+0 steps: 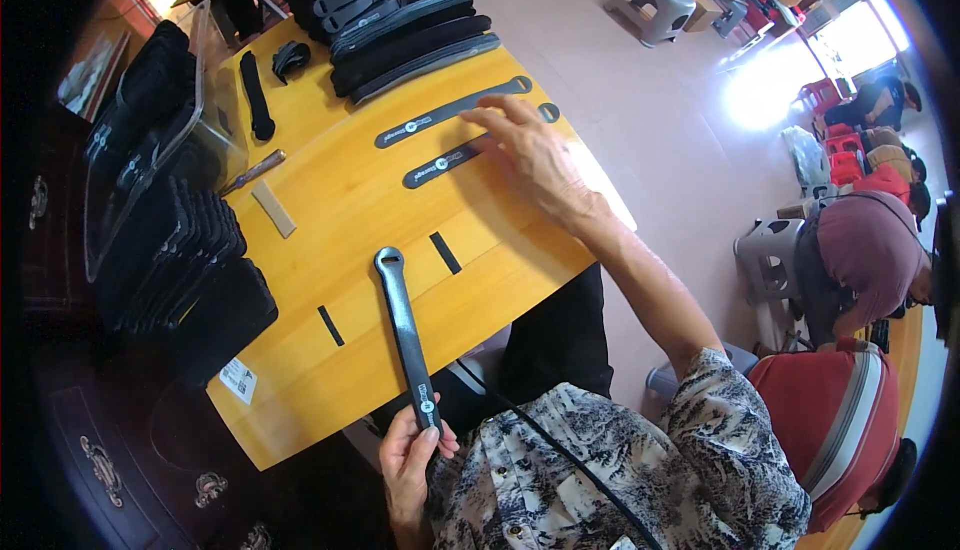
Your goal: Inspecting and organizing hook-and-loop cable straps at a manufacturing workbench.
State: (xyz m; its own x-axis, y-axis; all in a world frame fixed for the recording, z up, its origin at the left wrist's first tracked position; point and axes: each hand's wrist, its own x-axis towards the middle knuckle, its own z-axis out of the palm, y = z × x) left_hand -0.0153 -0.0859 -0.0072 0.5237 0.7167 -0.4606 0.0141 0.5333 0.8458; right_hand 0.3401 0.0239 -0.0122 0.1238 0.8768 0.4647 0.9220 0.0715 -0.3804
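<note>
Left hand [408, 458] pinches slotted strap [408, 340] | right hand [540, 165] open over second strap [440, 166] | we're likely arranging; next needs aligning

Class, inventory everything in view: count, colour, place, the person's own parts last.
Wooden table: one, yellow, centre
Flat slotted straps: three, black, one held, two lying
Stacked soft bands: several, black and grey, far edge
Loose narrow bands: two, black, one curled, far left
Short strips: two, black, near half
Plastic bin: one, transparent, left
Slim tool: one, brownish, beside bin
Flat rectangle: one, tan, beside tool
Stacked flat pieces: uncountable, black, left
Paper label: one, white, left corner
Plastic stools: several, grey, right
Cabinet: one, dark, lower left
Other people: several, right
Patterned shirt: one, black and white, bottom
Left hand: one, bare, lower centre
Right hand: one, bare, over strap
</note>
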